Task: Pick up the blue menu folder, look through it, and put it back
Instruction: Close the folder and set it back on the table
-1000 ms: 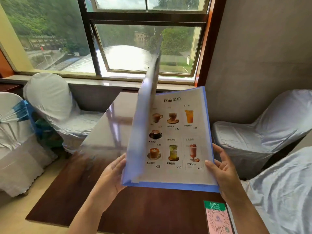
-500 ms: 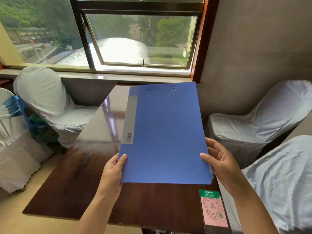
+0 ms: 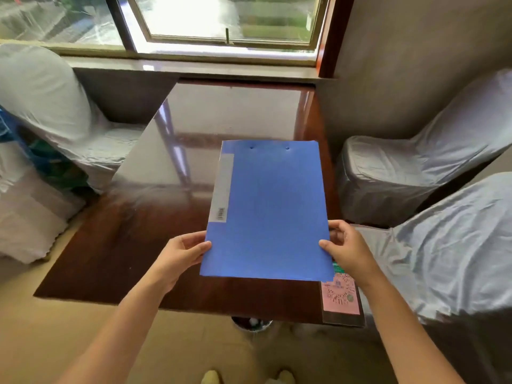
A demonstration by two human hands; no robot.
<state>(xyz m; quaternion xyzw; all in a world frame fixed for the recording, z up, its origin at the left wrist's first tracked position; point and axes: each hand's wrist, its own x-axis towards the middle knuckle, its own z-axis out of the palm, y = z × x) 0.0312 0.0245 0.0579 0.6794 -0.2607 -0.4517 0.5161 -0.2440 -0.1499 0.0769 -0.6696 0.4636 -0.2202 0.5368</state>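
The blue menu folder (image 3: 268, 209) is closed, front cover up, with a grey label strip along its left side. It lies low over the right half of the dark wooden table (image 3: 116, 245); I cannot tell whether it rests on the top. My left hand (image 3: 180, 253) grips its lower left edge, thumb on the cover. My right hand (image 3: 346, 248) grips the lower right edge the same way.
A pink QR-code card (image 3: 340, 297) in a stand sits at the table's near right corner, partly under the folder. White-covered chairs stand at left (image 3: 50, 106) and right (image 3: 415, 173). A windowsill (image 3: 194, 65) runs behind the table, and a bin (image 3: 252, 324) shows below its front edge.
The folder was open on the drinks page a second ago; the cover swung shut. Since then both hands have brought the closed folder down toward the table, and my view has tilted downward.
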